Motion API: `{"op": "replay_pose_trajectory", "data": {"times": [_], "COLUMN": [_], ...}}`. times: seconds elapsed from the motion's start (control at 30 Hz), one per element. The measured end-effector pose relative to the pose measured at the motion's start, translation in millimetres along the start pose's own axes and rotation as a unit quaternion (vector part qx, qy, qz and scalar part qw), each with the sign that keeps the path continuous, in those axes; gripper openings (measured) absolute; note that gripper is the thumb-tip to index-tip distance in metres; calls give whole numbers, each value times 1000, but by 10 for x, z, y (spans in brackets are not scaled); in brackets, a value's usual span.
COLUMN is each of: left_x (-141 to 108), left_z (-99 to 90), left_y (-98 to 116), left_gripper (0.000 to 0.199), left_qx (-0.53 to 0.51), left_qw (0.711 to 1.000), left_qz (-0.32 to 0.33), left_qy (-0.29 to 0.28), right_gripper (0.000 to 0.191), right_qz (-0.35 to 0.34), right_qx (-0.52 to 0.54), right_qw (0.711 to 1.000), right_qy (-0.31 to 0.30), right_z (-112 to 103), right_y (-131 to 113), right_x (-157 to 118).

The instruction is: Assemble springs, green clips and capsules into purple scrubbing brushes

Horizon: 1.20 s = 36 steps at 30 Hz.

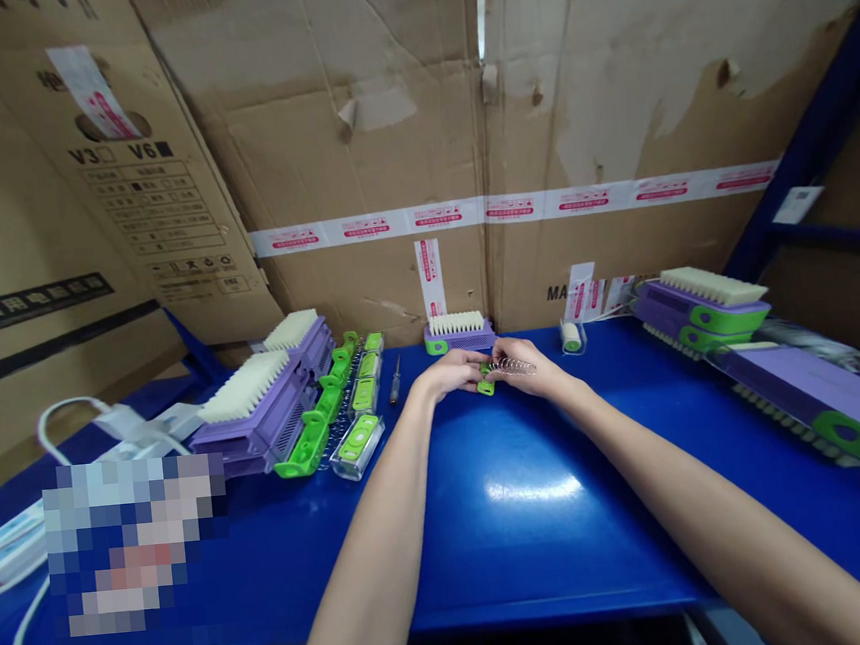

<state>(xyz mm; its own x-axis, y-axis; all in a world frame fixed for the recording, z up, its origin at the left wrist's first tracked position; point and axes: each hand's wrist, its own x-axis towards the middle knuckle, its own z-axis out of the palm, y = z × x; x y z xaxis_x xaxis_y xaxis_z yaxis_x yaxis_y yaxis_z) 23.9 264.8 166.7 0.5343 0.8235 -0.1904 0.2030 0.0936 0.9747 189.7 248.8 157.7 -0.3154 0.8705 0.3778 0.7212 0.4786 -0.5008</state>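
My left hand [454, 374] is closed, its fingertips pinching a small green plastic part [487, 389] above the blue table. My right hand [536, 371] meets it from the other side. A thin metal coil spring [513, 365] lies along the right fingers, which are curled around it near the green part. The fingertips hide how the spring and the green part touch. Just beyond both hands sits a purple brush [477, 338] with cream bristles facing up. Left of my left hand, a screwdriver [395, 381] rests on the table.
Clear cases with green tops [357, 444] stand in a row at left, beside green plastic frames [310, 448] and purple brush bodies [258, 418]. A white power strip [116, 440] trails a cable. A small clear case [572, 338] and more purple brushes [819, 389] lie right. Cardboard [384, 146] walls the back.
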Motion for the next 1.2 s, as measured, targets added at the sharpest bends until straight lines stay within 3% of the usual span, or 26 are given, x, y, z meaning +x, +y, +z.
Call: {"op": "replay_pose_trajectory", "data": {"times": [0.17,0.4,0.7,0.9,1.0,1.2], "left_x": [9,-17,-4,10,17,-15], "left_z": [-40,-95,-118,-99,-112,-154], "left_y": [-30,-30,-50,-66,-85,-84], "left_gripper": [46,52,53,55,54,54], "left_qx": [5,-16,-13,3,-7,-59], "left_qw": [1000,1000,999,999,999,998], "left_qz": [16,-2,-2,-8,-1,21], "left_qy": [-6,-13,-52,-44,-49,-31], "right_gripper": [24,40,27,26,26,34], "right_qz": [38,54,81,57,49,60], "right_qx": [68,225,46,-4,19,198], "right_qw": [997,972,995,997,998,978], "right_qy": [-6,-37,-48,-52,-42,4], "right_z": [14,72,15,12,42,156], "right_y": [-25,39,-18,-5,9,55], "right_x": [-23,-2,18,24,25,21]}}
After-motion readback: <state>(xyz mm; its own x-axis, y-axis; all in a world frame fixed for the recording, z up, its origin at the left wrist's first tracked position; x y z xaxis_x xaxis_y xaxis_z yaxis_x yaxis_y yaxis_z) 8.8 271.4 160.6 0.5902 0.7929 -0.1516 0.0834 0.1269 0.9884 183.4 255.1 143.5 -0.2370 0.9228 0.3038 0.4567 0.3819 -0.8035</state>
